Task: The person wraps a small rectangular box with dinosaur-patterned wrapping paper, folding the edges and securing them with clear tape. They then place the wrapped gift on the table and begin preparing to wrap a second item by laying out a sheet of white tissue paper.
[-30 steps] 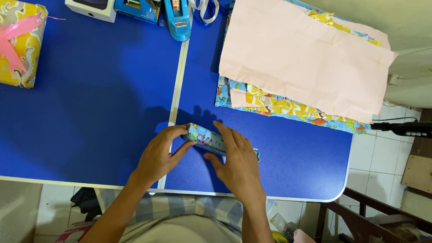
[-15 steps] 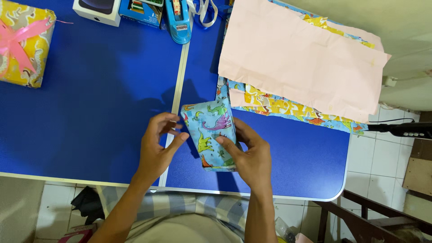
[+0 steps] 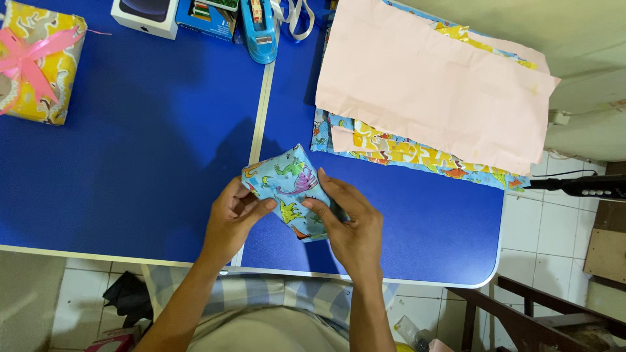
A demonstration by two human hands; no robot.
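Note:
A small box wrapped in light blue paper with cartoon dinosaurs is held above the near edge of the blue table. My left hand grips its left lower side, thumb on top. My right hand holds its right side, with fingers pressing on the paper face. The box is tilted, one corner pointing away from me.
A stack of wrapping paper sheets, pink side up, lies at the back right. A yellow wrapped gift with a pink bow sits far left. A white box, a blue tape dispenser and a small printed box line the far edge.
The wrapped box was turned from lying edge-on to face up, then rotated further to a tilted angle. Both hands shifted around it while keeping hold.

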